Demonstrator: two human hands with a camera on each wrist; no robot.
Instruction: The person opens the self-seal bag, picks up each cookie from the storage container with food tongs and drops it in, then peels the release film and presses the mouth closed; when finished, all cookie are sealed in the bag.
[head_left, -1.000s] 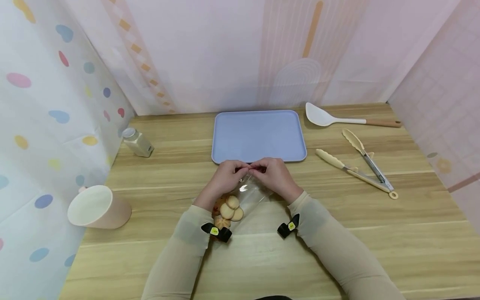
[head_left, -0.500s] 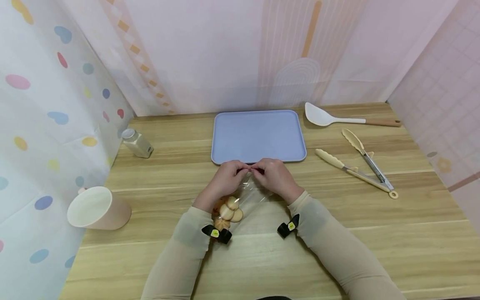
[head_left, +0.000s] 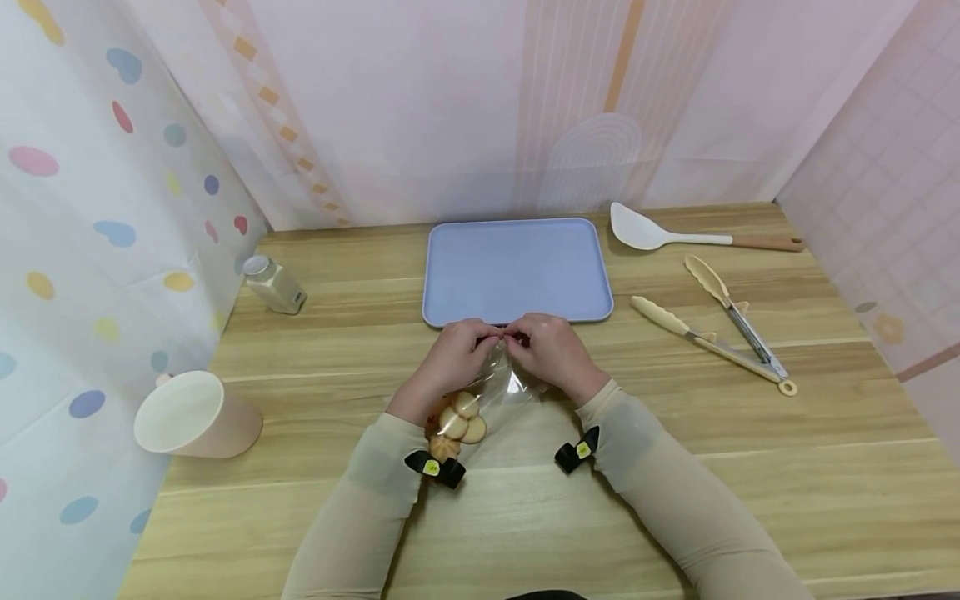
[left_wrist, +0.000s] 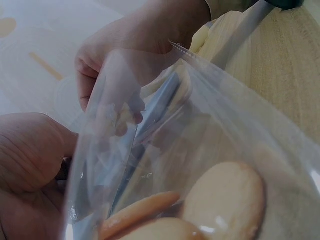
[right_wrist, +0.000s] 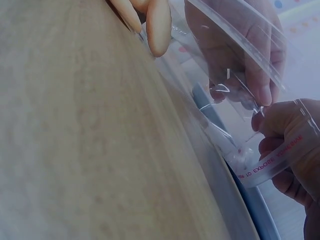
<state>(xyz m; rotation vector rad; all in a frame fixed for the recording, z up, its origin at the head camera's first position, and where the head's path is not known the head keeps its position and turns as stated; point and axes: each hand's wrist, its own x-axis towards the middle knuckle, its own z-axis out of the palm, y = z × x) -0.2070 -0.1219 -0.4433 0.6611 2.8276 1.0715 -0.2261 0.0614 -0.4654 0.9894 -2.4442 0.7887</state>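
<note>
A clear plastic bag (head_left: 514,390) lies slanting on the table with several round cookies (head_left: 454,423) in its lower left part. Fingertips of the left hand (head_left: 454,360) pinch the bag's far end, just in front of the tray. Right beside them, the right hand (head_left: 552,353) pinches the same end, thumbs and index fingers nearly meeting. In the right wrist view, red lettering runs along a strip (right_wrist: 272,167) at that end. Through the film, the left wrist view shows pale cookies (left_wrist: 225,202) close up. The left forearm partly covers the cookies in the head view.
A blue tray (head_left: 517,271) lies beyond the hands. On the right are a white spatula (head_left: 667,237) with a wooden handle and spread cream tongs (head_left: 731,342). A pale pink mug (head_left: 217,421) and a capped shaker jar (head_left: 276,287) stand at left.
Both hands stay at the bag's end with small finger shifts, and the film's glare and folds alter slightly. The cookies and the other objects keep their places.
</note>
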